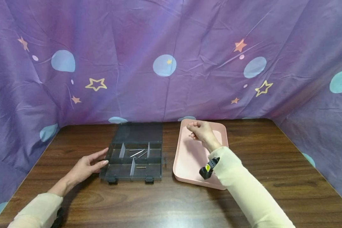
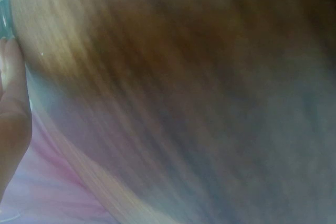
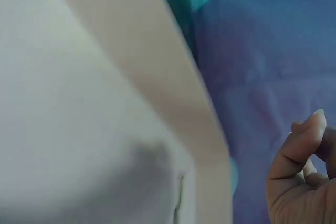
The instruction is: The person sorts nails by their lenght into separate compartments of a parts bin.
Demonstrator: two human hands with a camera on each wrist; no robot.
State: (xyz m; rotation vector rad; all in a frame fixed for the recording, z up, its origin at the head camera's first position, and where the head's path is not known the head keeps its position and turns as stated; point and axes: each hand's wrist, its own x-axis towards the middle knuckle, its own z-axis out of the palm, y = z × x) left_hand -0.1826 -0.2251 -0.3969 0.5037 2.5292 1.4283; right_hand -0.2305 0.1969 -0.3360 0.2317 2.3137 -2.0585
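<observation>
A dark see-through compartment box [image 1: 117, 169] lies on the table with its lid [image 1: 139, 132] folded back. Several thin silvery nails [image 1: 136, 153] lie in its back middle compartment. One brass-coloured screw [image 1: 141, 167] lies in the front right compartment. My left hand [image 1: 86, 166] touches the box's left side with thumb and fingers extended. Over the back of the pink tray [image 1: 185, 164] hovers my right hand [image 1: 200, 131], its fingers bent and the thumb near the index finger. Whether it pinches anything is unclear. A thin screw-like piece [image 3: 179, 198] lies inside the tray in the right wrist view.
The wooden table [image 1: 125, 205] carries the box at left and the tray at right, with a narrow gap between them. Purple patterned cloth [image 1: 139, 95] hangs behind the table and along both sides. Two latches [image 1: 149, 180] stick out from the box's front edge.
</observation>
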